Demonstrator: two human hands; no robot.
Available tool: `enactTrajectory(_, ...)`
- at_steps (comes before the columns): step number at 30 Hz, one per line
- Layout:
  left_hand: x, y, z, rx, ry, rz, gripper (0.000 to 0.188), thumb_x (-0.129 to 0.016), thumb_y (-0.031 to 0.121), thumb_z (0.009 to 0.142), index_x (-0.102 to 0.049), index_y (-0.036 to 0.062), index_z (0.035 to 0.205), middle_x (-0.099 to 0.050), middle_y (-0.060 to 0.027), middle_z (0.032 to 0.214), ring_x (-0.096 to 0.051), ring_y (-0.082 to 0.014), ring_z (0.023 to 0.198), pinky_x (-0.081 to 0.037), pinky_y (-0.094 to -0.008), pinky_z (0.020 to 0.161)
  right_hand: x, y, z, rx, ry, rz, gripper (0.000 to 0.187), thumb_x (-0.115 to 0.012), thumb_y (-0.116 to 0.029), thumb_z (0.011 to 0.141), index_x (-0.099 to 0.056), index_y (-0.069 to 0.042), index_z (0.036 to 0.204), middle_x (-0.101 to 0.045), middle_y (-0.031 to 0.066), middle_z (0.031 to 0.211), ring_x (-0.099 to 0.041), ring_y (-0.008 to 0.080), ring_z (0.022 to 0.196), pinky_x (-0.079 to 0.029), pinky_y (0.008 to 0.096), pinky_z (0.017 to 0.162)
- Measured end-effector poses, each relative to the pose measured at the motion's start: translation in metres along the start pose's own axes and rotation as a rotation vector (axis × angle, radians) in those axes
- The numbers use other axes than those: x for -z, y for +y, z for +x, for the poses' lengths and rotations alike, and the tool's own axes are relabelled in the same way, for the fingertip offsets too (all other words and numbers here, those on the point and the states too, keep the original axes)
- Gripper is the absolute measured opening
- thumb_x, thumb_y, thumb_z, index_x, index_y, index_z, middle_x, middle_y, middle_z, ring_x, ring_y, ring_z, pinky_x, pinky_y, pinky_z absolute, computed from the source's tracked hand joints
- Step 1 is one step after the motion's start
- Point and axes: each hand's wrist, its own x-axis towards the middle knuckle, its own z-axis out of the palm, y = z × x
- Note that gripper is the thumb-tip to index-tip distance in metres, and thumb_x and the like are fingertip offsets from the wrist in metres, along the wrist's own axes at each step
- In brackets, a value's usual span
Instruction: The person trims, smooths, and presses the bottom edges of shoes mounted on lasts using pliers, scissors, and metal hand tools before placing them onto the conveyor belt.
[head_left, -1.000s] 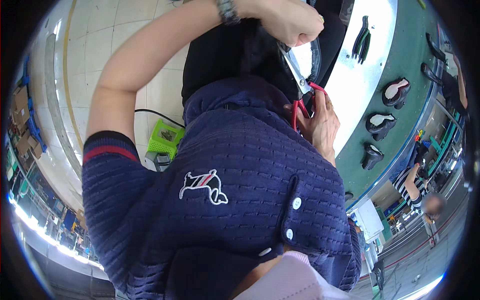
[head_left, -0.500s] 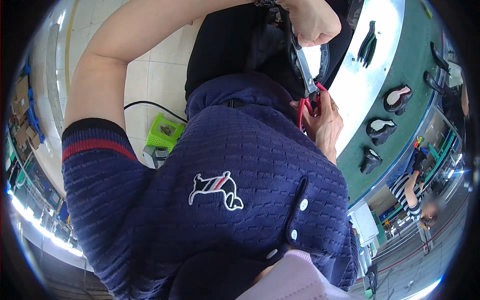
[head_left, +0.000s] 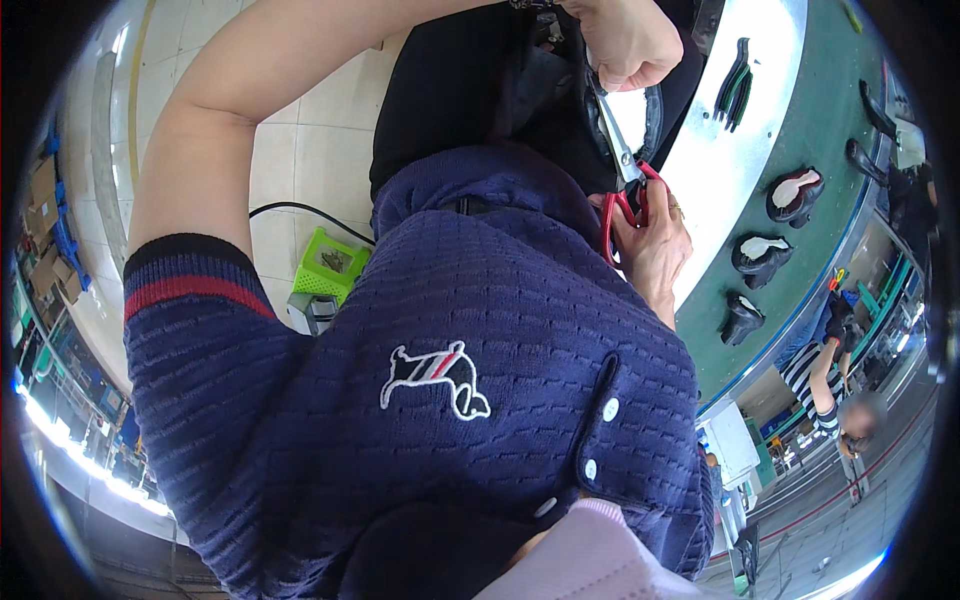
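Note:
A black shoe (head_left: pixel 654 122) with a white inside lies across my lap at the top of the view, partly covered by my hands. My left hand (head_left: pixel 632 45) bends down over its far end, fingers closed in a pinch at the black edge. What exactly sits between those fingertips is hidden. My right hand (head_left: pixel 655 240) is closed around the red handles of a pair of scissors (head_left: pixel 616 130). The blades point away from me along the shoe's left edge, their tips close to my left fingers.
A pale metal ledge (head_left: pixel 735 190) to my right carries several dark strips (head_left: pixel 735 90). Beyond it, more black shoes (head_left: pixel 762 258) stand on a green conveyor belt (head_left: pixel 700 360). A bright green basket (head_left: pixel 330 262) is on my left. A co-worker (head_left: pixel 825 385) in stripes is at the far right.
The scissors and my right hand have shifted slightly to the right and toward me. My left hand stays at nearly the same place on the shoe.

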Motion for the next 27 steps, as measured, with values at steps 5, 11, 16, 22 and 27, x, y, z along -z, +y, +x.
enactTrajectory(5,-0.002,-0.005,0.003,-0.033,0.024,-0.016,0.009,-0.057,0.005,0.057,-0.060,-0.0024,0.061,-0.055,-0.0127,0.054,-0.052,-0.0206,0.049,-0.037,-0.0351,0.045,0.004,-0.009,0.002,0.051,0.071,-0.049,0.062,-0.070,-0.057,0.066,-0.052,-0.004,0.093,-0.058,0.0136,0.078,-0.062,0.0307,0.070,-0.048,0.0402,0.057)
enactTrajectory(11,0.001,-0.005,0.002,-0.015,0.022,-0.036,0.009,-0.058,0.005,0.059,-0.061,-0.0020,0.062,-0.057,-0.0118,0.055,-0.052,-0.0196,0.050,-0.038,-0.0348,0.046,0.007,-0.012,0.006,-0.025,-0.008,-0.051,0.051,-0.071,-0.048,0.071,-0.054,-0.006,0.094,-0.059,0.0106,0.075,-0.060,0.0269,0.067,-0.046,0.0386,0.059)
enactTrajectory(16,0.003,-0.007,0.003,0.001,0.004,-0.037,0.009,-0.059,0.005,0.059,-0.062,-0.0021,0.063,-0.057,-0.0121,0.055,-0.053,-0.0197,0.050,-0.038,-0.0349,0.046,0.008,-0.009,0.009,-0.048,-0.043,-0.039,0.049,-0.071,-0.049,0.071,-0.054,-0.006,0.088,-0.058,0.0093,0.071,-0.059,0.0248,0.065,-0.046,0.0377,0.059)
enactTrajectory(22,0.000,-0.010,0.005,-0.010,0.033,-0.017,0.009,-0.059,0.006,0.059,-0.062,-0.0024,0.063,-0.058,-0.0131,0.057,-0.054,-0.0206,0.051,-0.039,-0.0352,0.048,0.009,-0.005,0.012,0.000,-0.044,-0.051,0.061,-0.070,-0.058,0.066,-0.050,-0.003,0.084,-0.057,0.0120,0.072,-0.061,0.0289,0.067,-0.048,0.0383,0.057)
enactTrajectory(27,0.001,-0.009,0.004,-0.004,0.053,-0.014,0.011,-0.060,0.007,0.060,-0.062,-0.0028,0.064,-0.058,-0.0139,0.057,-0.054,-0.0208,0.051,-0.040,-0.0351,0.049,0.011,-0.008,0.014,0.090,0.024,-0.065,0.064,-0.068,-0.059,0.068,-0.052,-0.002,0.092,-0.059,0.0160,0.079,-0.063,0.0319,0.072,-0.050,0.0394,0.062)
